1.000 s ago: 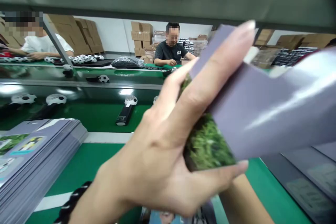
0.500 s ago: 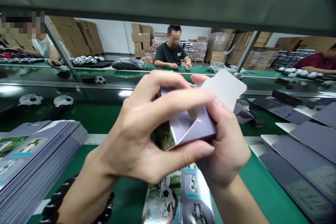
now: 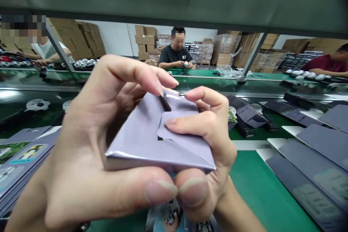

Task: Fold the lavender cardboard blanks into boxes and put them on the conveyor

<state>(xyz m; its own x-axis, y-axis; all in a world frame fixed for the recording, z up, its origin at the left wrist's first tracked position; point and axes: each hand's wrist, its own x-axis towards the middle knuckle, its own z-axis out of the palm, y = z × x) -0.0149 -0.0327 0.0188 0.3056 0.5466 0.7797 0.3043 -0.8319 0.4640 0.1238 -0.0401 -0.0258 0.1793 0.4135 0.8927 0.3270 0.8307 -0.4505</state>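
Close in front of me, a light purple cardboard box (image 3: 138,139) has its flapped end facing up toward the camera. My left hand (image 3: 87,137) wraps round its left side, thumb along the near edge and fingertips at the far flap. My right hand (image 3: 210,134) grips the right side, and its index finger presses on a tabbed flap lying across the end. Both thumbs meet below the near edge. Small dark gaps show beside the tab. Beneath my hands lies a printed box (image 3: 170,217) with a soccer ball picture, mostly hidden.
Flat purple cartons are stacked at the left (image 3: 29,159) and fanned out at the right (image 3: 307,163). Ball-topped black items (image 3: 38,105) lie on the green conveyor. An opened purple carton (image 3: 248,110) sits beyond my right hand. Across the line, co-workers (image 3: 176,56) handle balls.
The box has turned so its end faces me, and the raised white-sided flap is now folded down across it. My left hand has shifted left and my right index finger presses the flap.
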